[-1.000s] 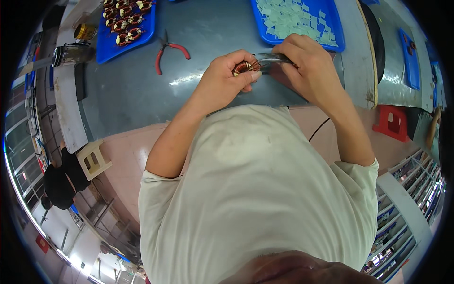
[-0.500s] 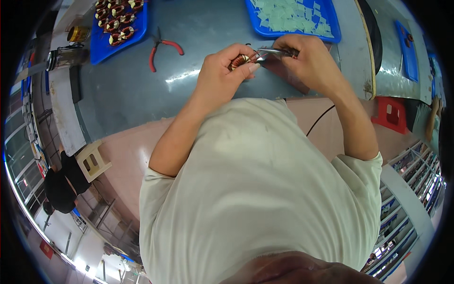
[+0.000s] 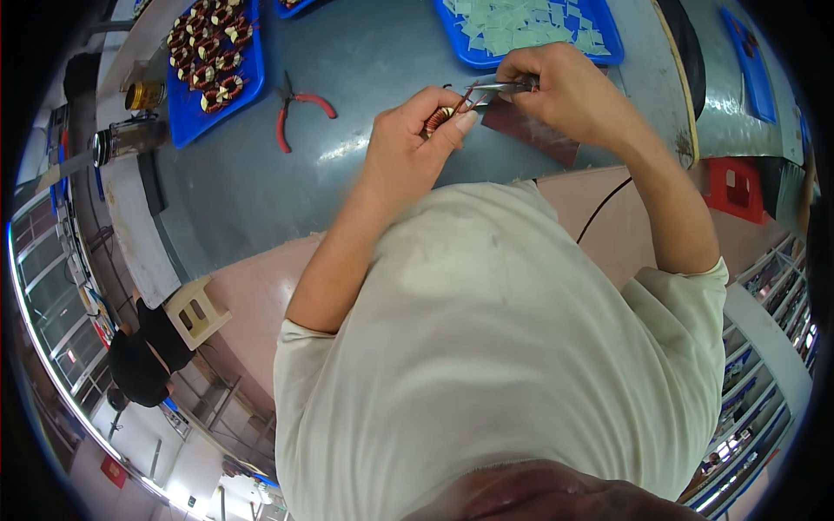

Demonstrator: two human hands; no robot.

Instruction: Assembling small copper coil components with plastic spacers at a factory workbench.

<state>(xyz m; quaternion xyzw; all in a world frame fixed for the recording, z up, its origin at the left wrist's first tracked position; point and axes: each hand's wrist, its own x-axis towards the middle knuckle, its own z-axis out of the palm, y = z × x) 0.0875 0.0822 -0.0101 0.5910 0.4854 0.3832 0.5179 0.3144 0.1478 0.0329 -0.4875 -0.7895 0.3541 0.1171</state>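
Observation:
A toroidal coil [image 3: 438, 120], wound with copper-coloured wire around a pale core, is pinched in my left hand [image 3: 401, 146], thumb on the near side. Its wire leads stick out to the right past the thumb. My right hand [image 3: 572, 97] is closed around metal pliers [image 3: 497, 87], whose jaws point left at the leads. Fingers cover most of the handles. Whether the jaws grip a lead I cannot tell. Both hands are above the grey table [image 3: 347, 187], close together.
At the far left, a blue tray [image 3: 187, 130] bears several similar coils, with red-handled pliers [image 3: 285, 113] lying beside it. Another blue tray [image 3: 478, 59] carries pale green sheet pieces. A dark reddish flat piece [image 3: 539, 135] lies under my right hand. Jars [image 3: 130, 139] stand at the left edge.
The view has shifted slightly, so the trays sit elsewhere in the picture. My right hand and the pliers have moved up a little from the coil, which my left hand still holds.

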